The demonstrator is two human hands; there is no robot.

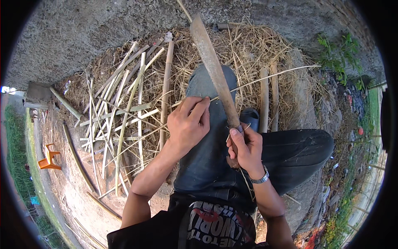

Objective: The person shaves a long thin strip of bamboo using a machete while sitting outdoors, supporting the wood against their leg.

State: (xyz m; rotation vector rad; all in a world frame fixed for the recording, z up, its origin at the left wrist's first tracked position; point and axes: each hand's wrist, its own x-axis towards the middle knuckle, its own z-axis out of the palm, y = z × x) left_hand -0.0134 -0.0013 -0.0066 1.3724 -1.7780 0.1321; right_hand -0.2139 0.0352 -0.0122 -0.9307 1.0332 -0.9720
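Right hand clenches the heavy machete by its handle; left hand pinches a thin, springy bamboo strip near the blade.

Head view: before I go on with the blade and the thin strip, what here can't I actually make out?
- Knife handle: wrapped by the right hand; only the long blade shows.
- Thin bamboo strip: its near end is covered by the left hand, and the blade crosses over it.
- Contact between edge and strip: too fine to tell.
- Dark sandal: partly behind the blade and knee.
- Orange plastic stool: small and bent near the left rim.
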